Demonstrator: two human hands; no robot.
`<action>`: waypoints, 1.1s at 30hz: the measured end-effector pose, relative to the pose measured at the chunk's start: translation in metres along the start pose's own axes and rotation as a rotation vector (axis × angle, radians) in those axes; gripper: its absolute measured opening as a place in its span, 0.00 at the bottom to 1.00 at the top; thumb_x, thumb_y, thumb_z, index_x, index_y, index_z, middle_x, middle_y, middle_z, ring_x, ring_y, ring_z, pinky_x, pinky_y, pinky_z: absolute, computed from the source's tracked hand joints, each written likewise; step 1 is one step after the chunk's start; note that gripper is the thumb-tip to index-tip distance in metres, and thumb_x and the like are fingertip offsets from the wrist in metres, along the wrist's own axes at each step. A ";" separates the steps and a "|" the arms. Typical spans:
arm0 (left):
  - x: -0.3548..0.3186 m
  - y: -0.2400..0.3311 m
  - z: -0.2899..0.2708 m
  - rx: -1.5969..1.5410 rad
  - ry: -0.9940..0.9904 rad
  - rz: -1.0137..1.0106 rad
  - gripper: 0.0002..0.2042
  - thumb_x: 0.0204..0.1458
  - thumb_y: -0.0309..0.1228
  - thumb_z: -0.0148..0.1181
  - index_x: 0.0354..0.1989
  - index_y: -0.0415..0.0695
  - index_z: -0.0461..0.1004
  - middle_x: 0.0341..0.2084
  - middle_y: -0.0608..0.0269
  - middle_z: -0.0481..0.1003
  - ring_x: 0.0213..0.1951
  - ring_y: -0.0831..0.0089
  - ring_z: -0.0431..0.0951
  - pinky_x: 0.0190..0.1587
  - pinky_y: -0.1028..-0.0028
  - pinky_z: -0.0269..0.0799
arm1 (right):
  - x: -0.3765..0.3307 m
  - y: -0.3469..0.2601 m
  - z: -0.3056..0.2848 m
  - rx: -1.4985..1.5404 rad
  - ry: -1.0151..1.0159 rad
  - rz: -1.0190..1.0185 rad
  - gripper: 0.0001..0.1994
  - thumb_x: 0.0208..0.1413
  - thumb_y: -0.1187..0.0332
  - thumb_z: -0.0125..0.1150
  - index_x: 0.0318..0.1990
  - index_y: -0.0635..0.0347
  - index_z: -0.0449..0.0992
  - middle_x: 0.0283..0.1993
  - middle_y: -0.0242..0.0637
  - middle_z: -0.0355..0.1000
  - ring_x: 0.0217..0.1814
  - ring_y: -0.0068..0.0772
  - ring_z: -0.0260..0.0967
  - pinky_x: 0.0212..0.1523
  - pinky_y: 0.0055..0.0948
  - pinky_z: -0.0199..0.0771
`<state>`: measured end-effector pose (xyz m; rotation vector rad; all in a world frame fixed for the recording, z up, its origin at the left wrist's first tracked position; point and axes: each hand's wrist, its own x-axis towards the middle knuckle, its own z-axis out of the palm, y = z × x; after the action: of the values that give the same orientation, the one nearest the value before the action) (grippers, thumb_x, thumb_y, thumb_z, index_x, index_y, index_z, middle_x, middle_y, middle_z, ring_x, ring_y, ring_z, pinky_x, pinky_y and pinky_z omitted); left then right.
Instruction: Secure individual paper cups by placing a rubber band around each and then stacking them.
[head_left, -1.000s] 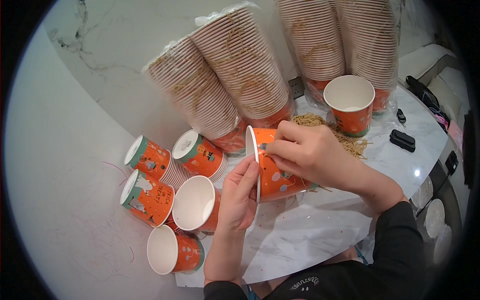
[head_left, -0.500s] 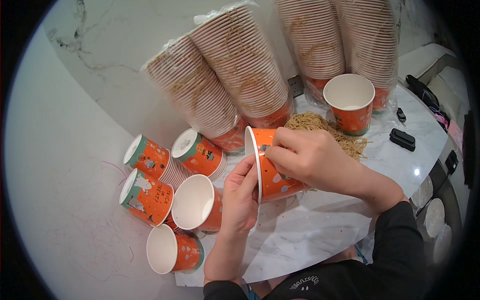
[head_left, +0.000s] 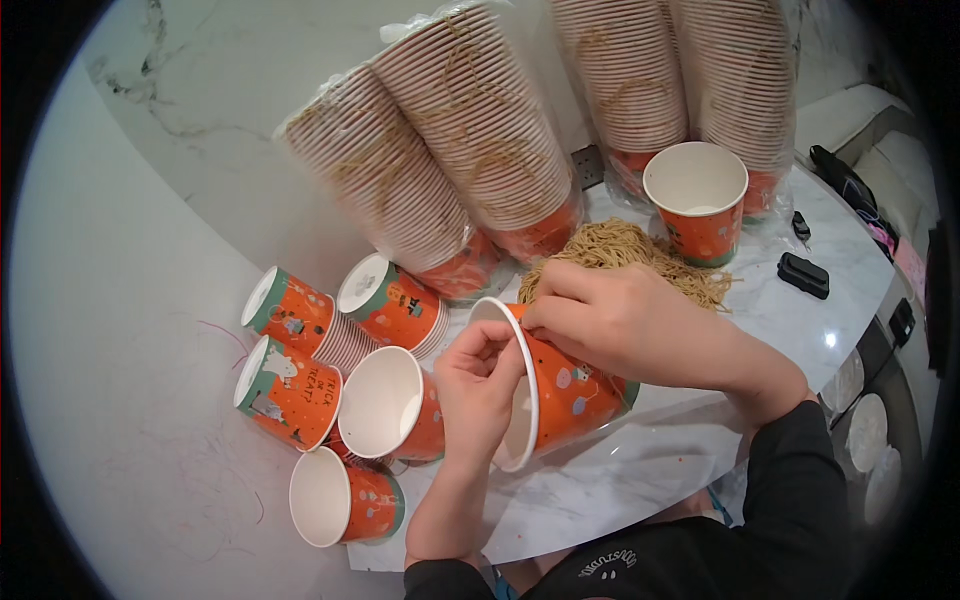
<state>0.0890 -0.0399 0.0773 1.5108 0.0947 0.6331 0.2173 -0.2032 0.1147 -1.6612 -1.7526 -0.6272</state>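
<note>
An orange paper bucket (head_left: 570, 392) with a white rim and printed figures lies tilted in my hands, its mouth facing left. My left hand (head_left: 476, 385) is closed on the rim, with fingertips inside the mouth. On the outer wall, close to the upper rim, the fingers of my right hand (head_left: 612, 318) are pinched together; whatever they hold is hidden. Just beyond my right hand lies a heap of tan strings (head_left: 625, 245). Nearest to my left hand stands another orange paper bucket (head_left: 383, 402), its white inside showing.
Tall plastic-wrapped stacks of paper buckets (head_left: 478, 130) lean at the back, with more wrapped stacks (head_left: 745, 90) to their right. A single bucket (head_left: 697, 205) stands before those. Several buckets (head_left: 290, 390) crowd the left. A small black case (head_left: 803, 275) lies at the right.
The held bucket has turned and swung lower, its mouth now nearer me. My right hand's pinched fingers have shifted slightly down, closer to the rim.
</note>
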 end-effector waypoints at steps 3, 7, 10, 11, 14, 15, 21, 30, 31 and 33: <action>0.000 0.007 0.000 0.297 0.045 0.126 0.02 0.57 0.21 0.61 0.36 0.36 0.78 0.30 0.67 0.79 0.31 0.82 0.77 0.38 0.80 0.73 | -0.003 0.010 0.001 0.095 -0.074 0.070 0.07 0.54 0.73 0.61 0.39 0.64 0.74 0.37 0.40 0.69 0.36 0.43 0.76 0.34 0.36 0.77; 0.004 0.018 -0.004 0.749 0.115 0.411 0.02 0.53 0.19 0.59 0.33 0.38 0.75 0.35 0.62 0.79 0.38 0.78 0.77 0.44 0.78 0.71 | -0.005 0.036 -0.002 0.545 -0.154 0.278 0.07 0.63 0.71 0.59 0.43 0.65 0.75 0.37 0.39 0.75 0.34 0.35 0.74 0.36 0.34 0.74; 0.012 0.025 -0.005 0.898 0.063 0.741 0.02 0.58 0.21 0.53 0.33 0.38 0.72 0.43 0.52 0.81 0.44 0.71 0.80 0.52 0.72 0.72 | 0.003 0.033 -0.001 1.062 -0.147 0.522 0.08 0.66 0.68 0.59 0.43 0.65 0.75 0.33 0.31 0.75 0.34 0.18 0.70 0.35 0.25 0.72; 0.010 0.023 -0.008 0.898 0.064 0.740 0.02 0.58 0.21 0.53 0.33 0.38 0.72 0.43 0.52 0.81 0.44 0.71 0.80 0.52 0.72 0.72 | 0.005 0.029 -0.003 1.153 -0.139 0.597 0.08 0.67 0.68 0.59 0.43 0.65 0.75 0.33 0.29 0.74 0.34 0.16 0.69 0.35 0.23 0.71; -0.001 0.026 -0.012 0.471 -0.012 0.258 0.03 0.63 0.21 0.53 0.38 0.34 0.71 0.39 0.55 0.82 0.35 0.78 0.81 0.40 0.77 0.76 | 0.005 0.017 0.004 1.092 -0.145 0.520 0.08 0.66 0.69 0.63 0.46 0.64 0.75 0.39 0.25 0.73 0.37 0.10 0.67 0.37 0.15 0.69; -0.004 0.030 -0.013 0.471 -0.011 0.257 0.03 0.63 0.21 0.53 0.38 0.34 0.71 0.39 0.55 0.82 0.35 0.78 0.81 0.40 0.77 0.76 | 0.004 0.008 0.002 1.005 -0.184 0.518 0.09 0.64 0.69 0.65 0.46 0.64 0.75 0.39 0.25 0.73 0.37 0.10 0.67 0.36 0.15 0.69; -0.002 0.029 -0.018 0.338 -0.051 0.133 0.04 0.66 0.23 0.51 0.43 0.35 0.70 0.38 0.57 0.81 0.35 0.80 0.80 0.39 0.79 0.76 | 0.004 -0.004 0.015 0.798 -0.178 0.421 0.15 0.56 0.60 0.71 0.36 0.65 0.80 0.26 0.37 0.74 0.28 0.28 0.72 0.31 0.30 0.72; -0.001 0.030 -0.008 -0.034 -0.189 0.003 0.07 0.70 0.27 0.50 0.49 0.37 0.66 0.55 0.53 0.72 0.45 0.76 0.80 0.48 0.75 0.78 | 0.006 -0.004 0.019 1.092 -0.052 0.524 0.06 0.61 0.72 0.66 0.34 0.66 0.80 0.31 0.22 0.71 0.31 0.09 0.66 0.31 0.14 0.66; -0.001 0.030 -0.010 -0.060 -0.225 -0.003 0.07 0.69 0.26 0.50 0.50 0.37 0.66 0.53 0.54 0.73 0.45 0.75 0.80 0.48 0.75 0.78 | 0.007 -0.006 0.011 1.054 -0.075 0.533 0.05 0.61 0.73 0.65 0.34 0.66 0.79 0.30 0.22 0.72 0.30 0.09 0.66 0.30 0.14 0.66; -0.002 0.030 -0.013 -0.086 -0.260 -0.010 0.07 0.69 0.26 0.50 0.51 0.38 0.65 0.52 0.55 0.74 0.45 0.74 0.81 0.48 0.74 0.78 | 0.008 -0.008 0.009 1.016 -0.100 0.542 0.05 0.61 0.74 0.64 0.33 0.65 0.78 0.30 0.23 0.72 0.29 0.08 0.66 0.30 0.14 0.66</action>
<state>0.0719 -0.0311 0.1037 1.4952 -0.1233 0.4232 0.2087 -0.1919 0.1144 -1.2946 -1.2198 0.5367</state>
